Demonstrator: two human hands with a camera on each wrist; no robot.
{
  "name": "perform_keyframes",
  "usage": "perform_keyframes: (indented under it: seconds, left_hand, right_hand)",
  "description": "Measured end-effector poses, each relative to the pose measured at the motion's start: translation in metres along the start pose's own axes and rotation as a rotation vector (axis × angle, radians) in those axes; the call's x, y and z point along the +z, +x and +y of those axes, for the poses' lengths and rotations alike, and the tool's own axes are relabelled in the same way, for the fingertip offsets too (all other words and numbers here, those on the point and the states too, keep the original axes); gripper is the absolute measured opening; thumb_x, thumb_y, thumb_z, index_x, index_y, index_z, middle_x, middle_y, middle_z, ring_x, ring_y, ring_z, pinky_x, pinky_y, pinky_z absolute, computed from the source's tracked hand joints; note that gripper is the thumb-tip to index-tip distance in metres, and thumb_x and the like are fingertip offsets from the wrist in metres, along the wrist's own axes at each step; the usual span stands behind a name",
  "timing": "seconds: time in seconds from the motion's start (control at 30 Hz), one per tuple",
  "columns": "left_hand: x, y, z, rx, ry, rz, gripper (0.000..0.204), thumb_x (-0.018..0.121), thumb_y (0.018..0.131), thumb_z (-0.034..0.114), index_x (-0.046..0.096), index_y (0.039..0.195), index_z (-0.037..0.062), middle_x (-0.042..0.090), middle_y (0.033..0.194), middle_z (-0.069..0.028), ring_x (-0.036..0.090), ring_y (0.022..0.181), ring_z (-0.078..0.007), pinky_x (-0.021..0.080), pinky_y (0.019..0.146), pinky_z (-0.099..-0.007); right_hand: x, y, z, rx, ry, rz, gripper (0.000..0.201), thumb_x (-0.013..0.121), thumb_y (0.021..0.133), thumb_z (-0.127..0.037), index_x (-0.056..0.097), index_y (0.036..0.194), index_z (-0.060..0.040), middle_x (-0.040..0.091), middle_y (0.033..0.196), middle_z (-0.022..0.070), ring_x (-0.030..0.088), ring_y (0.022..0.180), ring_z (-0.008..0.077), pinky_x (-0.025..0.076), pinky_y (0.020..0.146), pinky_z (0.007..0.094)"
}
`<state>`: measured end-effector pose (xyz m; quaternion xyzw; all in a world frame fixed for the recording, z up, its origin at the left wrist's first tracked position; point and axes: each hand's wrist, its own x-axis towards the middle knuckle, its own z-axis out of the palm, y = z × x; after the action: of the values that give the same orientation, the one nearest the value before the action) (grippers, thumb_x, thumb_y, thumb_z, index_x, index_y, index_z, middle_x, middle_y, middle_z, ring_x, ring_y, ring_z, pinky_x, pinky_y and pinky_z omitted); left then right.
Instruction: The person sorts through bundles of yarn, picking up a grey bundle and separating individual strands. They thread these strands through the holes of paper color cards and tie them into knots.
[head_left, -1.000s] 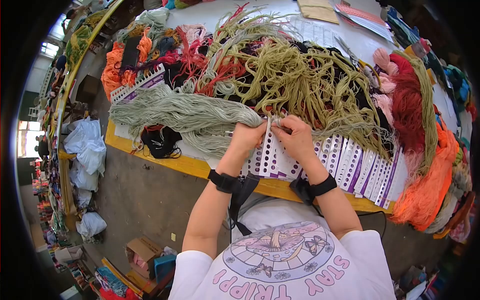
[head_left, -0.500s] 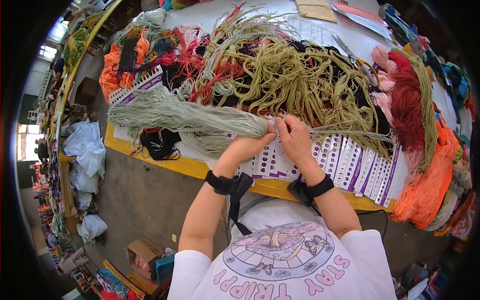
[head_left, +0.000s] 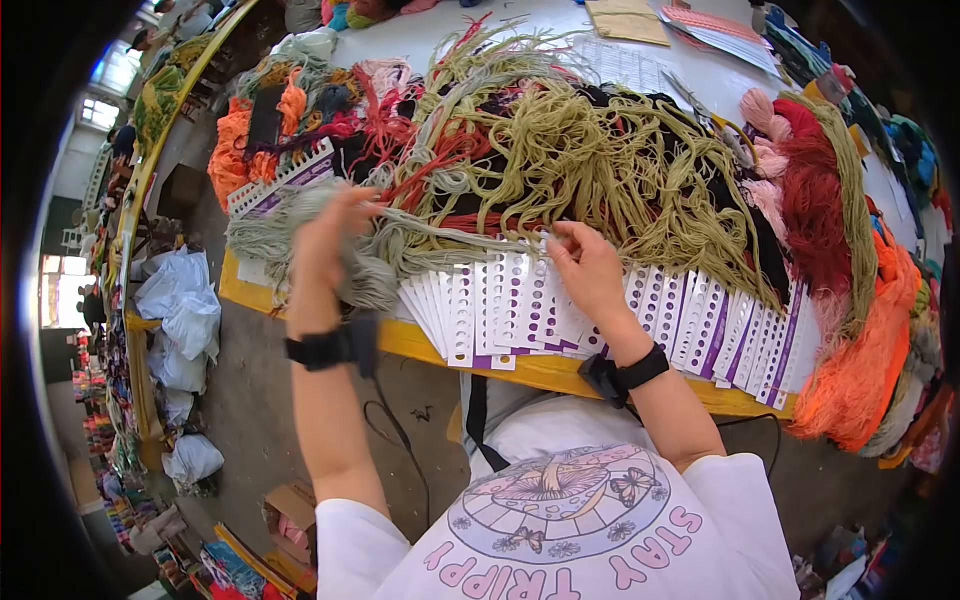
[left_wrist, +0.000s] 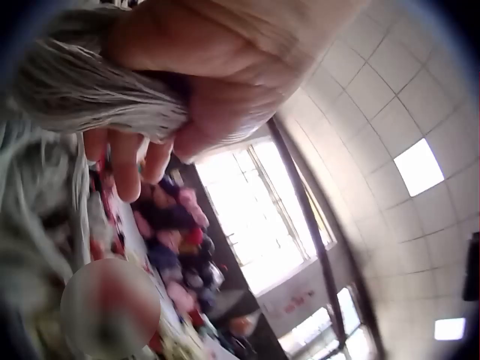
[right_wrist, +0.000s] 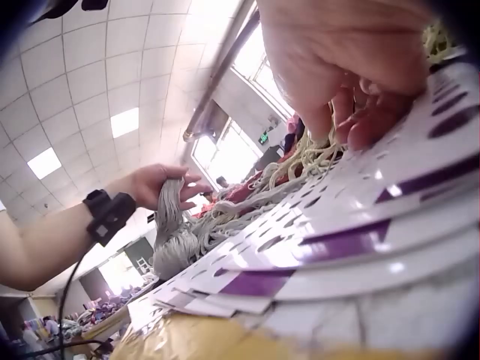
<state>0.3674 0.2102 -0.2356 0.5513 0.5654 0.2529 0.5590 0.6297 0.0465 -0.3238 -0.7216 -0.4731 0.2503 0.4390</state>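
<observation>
In the head view my left hand (head_left: pixel 325 240) is blurred, raised at the left over the table. It grips a thick skein of grey-green yarn (left_wrist: pixel 112 97), whose looped end hangs below the hand in the right wrist view. Pale strands (head_left: pixel 440 232) stretch from that side across toward my right hand (head_left: pixel 590 268). The right hand's fingers curl down at the top end of a white perforated card (head_left: pixel 537 285), thumb and forefinger together there. Olive yarn (head_left: pixel 560 150) lies just beyond these fingertips.
Several white and purple perforated cards (head_left: pixel 690 320) fan along the yellow table edge (head_left: pixel 410 345). Scissors (head_left: pixel 690 95) lie at the back right. Orange yarn (head_left: pixel 850 370) and dark red yarn (head_left: pixel 815 200) hang at the right. A cable (head_left: pixel 408 440) dangles below my left wrist.
Both hands were together at the card top; my left hand has swung far left and up with the skein. The strands right of my right hand are drawn away. My right hand has barely moved.
</observation>
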Motion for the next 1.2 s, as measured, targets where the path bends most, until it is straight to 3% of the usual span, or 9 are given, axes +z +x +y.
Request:
perform_keyframes:
  seconds: [0.1, 0.2, 0.33, 0.43, 0.5, 0.57, 0.63, 0.77, 1.2]
  left_hand:
    - [0.079, -0.038, -0.002, 0.027, -0.506, -0.491, 0.049, 0.034, 0.092, 0.038, 0.047, 0.117, -0.0031, 0.049, 0.121, -0.014, 0.047, 0.112, -0.0244, 0.039, 0.089, -0.0339]
    - [0.1, -0.05, -0.007, 0.011, -0.691, -0.543, 0.051, 0.032, 0.092, 0.037, 0.044, 0.119, -0.0047, 0.047, 0.122, -0.0159, 0.046, 0.112, -0.0255, 0.039, 0.091, -0.0364]
    - [0.093, -0.051, -0.033, -0.078, -0.938, -0.343, 0.04, 0.038, 0.092, 0.027, 0.041, 0.12, -0.0015, 0.049, 0.119, -0.0161, 0.051, 0.106, -0.025, 0.043, 0.088, -0.0369]
    - [0.101, -0.059, -0.038, -0.126, -1.036, -0.228, 0.032, 0.041, 0.091, 0.019, 0.042, 0.118, 0.0009, 0.048, 0.119, -0.0162, 0.053, 0.102, -0.0243, 0.046, 0.084, -0.0358]
    - [0.117, -0.07, -0.028, -0.1, -0.997, -0.28, 0.032, 0.041, 0.091, 0.019, 0.043, 0.117, 0.0008, 0.048, 0.12, -0.0165, 0.053, 0.103, -0.0243, 0.045, 0.085, -0.0362]
    - [0.129, -0.078, -0.016, -0.06, -0.952, -0.436, 0.038, 0.037, 0.092, 0.028, 0.044, 0.118, 0.0013, 0.048, 0.121, -0.0153, 0.049, 0.108, -0.0235, 0.043, 0.087, -0.0351]
    - [0.136, -0.086, -0.007, -0.031, -0.88, -0.528, 0.043, 0.034, 0.093, 0.033, 0.044, 0.12, 0.0015, 0.048, 0.121, -0.0144, 0.048, 0.11, -0.0229, 0.041, 0.088, -0.0342]
    - [0.135, -0.094, -0.007, 0.026, -0.735, -0.559, 0.051, 0.031, 0.093, 0.037, 0.038, 0.125, -0.0022, 0.048, 0.121, -0.0107, 0.047, 0.108, -0.0174, 0.04, 0.086, -0.0286]
    - [0.118, -0.095, -0.015, -0.028, -0.793, -0.458, 0.045, 0.033, 0.093, 0.033, 0.044, 0.116, -0.0046, 0.05, 0.116, -0.0133, 0.055, 0.097, -0.0193, 0.047, 0.082, -0.0317]
  right_hand:
    - [-0.008, 0.008, -0.002, 0.11, 0.235, -0.139, 0.018, 0.061, 0.078, -0.017, 0.063, 0.091, -0.0045, 0.059, 0.069, 0.0022, 0.053, 0.057, 0.0127, 0.043, 0.052, 0.0272]
    - [-0.071, 0.031, -0.027, 0.196, 0.456, -0.346, 0.014, 0.061, 0.078, -0.018, 0.065, 0.09, -0.0104, 0.056, 0.067, -0.0044, 0.041, 0.046, 0.0012, 0.034, 0.037, 0.0174]
    - [-0.238, 0.112, 0.028, -0.103, 0.371, 0.207, 0.033, 0.062, 0.078, -0.021, 0.059, 0.105, -0.0033, 0.062, 0.089, 0.0024, 0.055, 0.079, 0.0111, 0.045, 0.067, 0.0259]
    - [-0.312, 0.1, 0.02, 0.175, -1.258, 0.751, 0.032, 0.062, 0.077, -0.022, 0.06, 0.102, -0.0022, 0.062, 0.092, 0.007, 0.057, 0.085, 0.0127, 0.043, 0.076, 0.0256]
    - [-0.28, 0.08, 0.001, -0.272, -0.97, 0.748, 0.027, 0.06, 0.078, -0.017, 0.06, 0.101, -0.0026, 0.062, 0.091, 0.0077, 0.058, 0.083, 0.0128, 0.045, 0.073, 0.0251]
    - [-0.191, 0.053, -0.015, -0.177, 0.137, 0.366, 0.022, 0.056, 0.077, -0.003, 0.061, 0.1, -0.0024, 0.063, 0.09, 0.0067, 0.058, 0.083, 0.0135, 0.045, 0.075, 0.0256]
    - [-0.109, 0.008, -0.058, -0.086, 0.225, -0.12, 0.015, 0.064, 0.076, -0.009, 0.065, 0.09, -0.0061, 0.063, 0.082, 0.0029, 0.056, 0.074, 0.0088, 0.044, 0.068, 0.0232]
    - [-0.024, -0.023, -0.076, 0.205, 0.644, -0.399, 0.016, 0.064, 0.077, -0.014, 0.065, 0.086, -0.0009, 0.062, 0.075, 0.0017, 0.055, 0.065, 0.0074, 0.044, 0.058, 0.0212]
    - [-0.013, -0.03, -0.077, 0.285, 0.967, -0.316, 0.016, 0.058, 0.083, -0.02, 0.063, 0.086, -0.0043, 0.062, 0.078, 0.0002, 0.054, 0.062, 0.0042, 0.036, 0.044, 0.0152]
